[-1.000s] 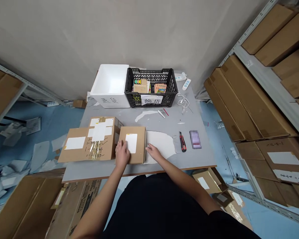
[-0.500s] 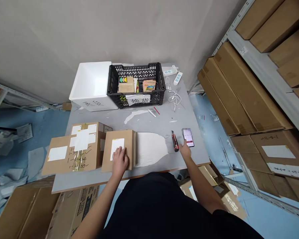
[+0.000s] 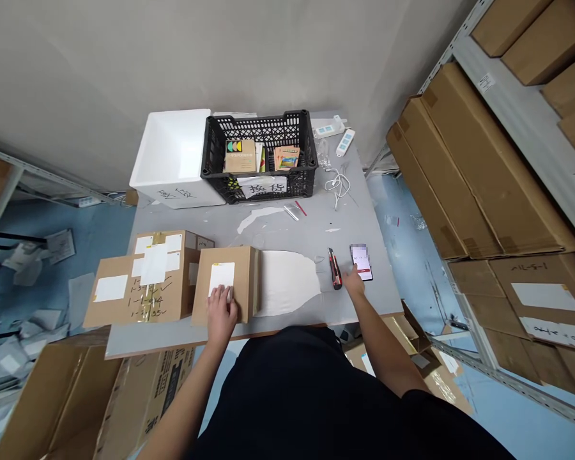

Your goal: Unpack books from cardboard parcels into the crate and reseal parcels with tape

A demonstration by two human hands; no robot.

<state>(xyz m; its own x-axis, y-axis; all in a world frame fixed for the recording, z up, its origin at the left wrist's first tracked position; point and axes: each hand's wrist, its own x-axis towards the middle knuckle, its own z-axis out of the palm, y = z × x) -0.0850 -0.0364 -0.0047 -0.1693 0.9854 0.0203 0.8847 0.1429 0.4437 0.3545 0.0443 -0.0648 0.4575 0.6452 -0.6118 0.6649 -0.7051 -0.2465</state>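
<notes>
Resting flat on a cardboard box (image 3: 225, 281) near the worktop's (image 3: 287, 223) front edge, the left hand (image 3: 220, 313) lies open, fingers not gripping, its fingertips on the box's white label (image 3: 221, 278). That box sits between a larger box (image 3: 144, 278) and a white sheet (image 3: 285, 282). Toward the right edge, the right hand (image 3: 355, 282) has its fingers extended and open, their tips touching a phone (image 3: 361, 263), just beside a box cutter (image 3: 335, 268). A black crate (image 3: 259, 156) and a white foam box (image 3: 172, 160) stand along the far edge.
</notes>
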